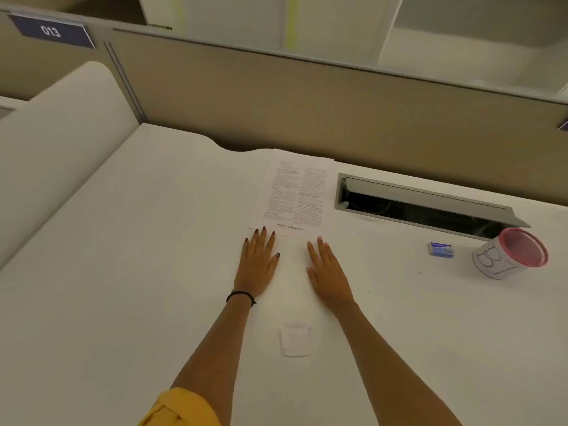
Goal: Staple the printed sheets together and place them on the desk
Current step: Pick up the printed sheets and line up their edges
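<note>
The printed sheets lie flat on the white desk, far from me, close to the back partition. My left hand rests flat on the desk with its fingers spread, fingertips touching the sheets' near edge. My right hand lies flat beside it, fingers apart, fingertips just short of the paper. Neither hand holds anything. A small blue box, perhaps of staples, sits to the right. I see no stapler.
An open cable slot with a raised lid is cut into the desk right of the sheets. A white cup with a pink rim stands at the far right. A small white paper scrap lies between my forearms. A beige partition closes the back.
</note>
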`<action>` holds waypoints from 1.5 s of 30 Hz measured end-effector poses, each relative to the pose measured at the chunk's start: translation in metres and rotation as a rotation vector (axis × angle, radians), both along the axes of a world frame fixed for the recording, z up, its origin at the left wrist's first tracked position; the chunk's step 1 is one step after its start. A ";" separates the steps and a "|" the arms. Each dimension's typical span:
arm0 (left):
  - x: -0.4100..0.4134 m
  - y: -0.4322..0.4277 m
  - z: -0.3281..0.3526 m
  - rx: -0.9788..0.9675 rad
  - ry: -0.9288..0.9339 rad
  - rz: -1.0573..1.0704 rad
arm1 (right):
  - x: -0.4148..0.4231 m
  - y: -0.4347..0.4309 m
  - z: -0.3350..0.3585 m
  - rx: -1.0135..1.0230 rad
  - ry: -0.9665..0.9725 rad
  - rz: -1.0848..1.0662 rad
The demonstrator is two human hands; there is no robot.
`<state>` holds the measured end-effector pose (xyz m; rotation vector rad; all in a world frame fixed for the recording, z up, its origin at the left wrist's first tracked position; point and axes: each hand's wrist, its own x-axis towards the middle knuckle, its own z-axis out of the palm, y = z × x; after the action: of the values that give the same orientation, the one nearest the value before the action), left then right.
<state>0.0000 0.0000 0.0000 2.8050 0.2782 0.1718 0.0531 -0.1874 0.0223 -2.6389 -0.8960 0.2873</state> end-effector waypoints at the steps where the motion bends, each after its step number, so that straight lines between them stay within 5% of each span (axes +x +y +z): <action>1: 0.002 0.000 -0.003 0.016 0.014 0.009 | 0.000 0.000 -0.002 0.022 -0.017 -0.024; 13: 0.018 0.007 -0.007 0.016 0.012 0.153 | 0.023 0.008 -0.017 0.039 -0.110 -0.049; 23: 0.046 0.015 0.010 -0.299 -0.183 0.506 | 0.032 0.010 -0.023 -0.005 -0.123 -0.041; 26: 0.064 0.016 0.021 -0.232 -0.114 0.542 | 0.032 0.010 -0.023 -0.008 -0.116 -0.037; 34: 0.096 0.041 0.041 -0.533 0.069 0.679 | 0.032 0.009 -0.024 -0.002 -0.114 -0.041; 45: 0.100 0.058 0.037 -0.574 0.160 0.632 | 0.035 0.009 -0.030 0.011 -0.112 -0.044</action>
<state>0.0997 0.0581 0.0371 2.0852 1.0604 -0.0007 0.0884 -0.1788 -0.0072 -2.6831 -0.8696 0.1245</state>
